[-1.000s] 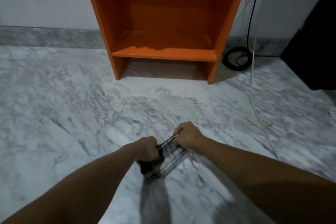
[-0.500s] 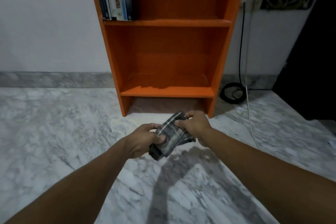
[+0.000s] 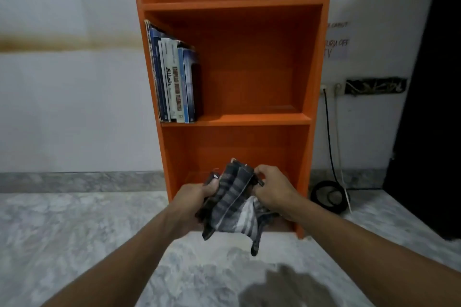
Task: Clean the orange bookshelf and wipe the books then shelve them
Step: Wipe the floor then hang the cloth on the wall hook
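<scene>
Marble floor (image 3: 74,244); bookshelf (image 3: 249,119) top cropped; cloth (image 3: 232,203) half-hides fingers (image 3: 260,172).

1 bookshelf (image 3: 234,120), abt 6 books (image 3: 174,82), 1 cloth (image 3: 232,197), 1 wall note (image 3: 336,43).

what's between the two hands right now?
A bunched grey striped cloth spans the gap: the left hand grips its left edge and the right hand its right edge, in front of the orange bookshelf. Shown in the head view.

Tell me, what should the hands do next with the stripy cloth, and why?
Probably lift the cloth to the bare shelf board beside the books and start wiping: left hand and right hand both grip it, bunched, before the orange bookshelf.
</scene>
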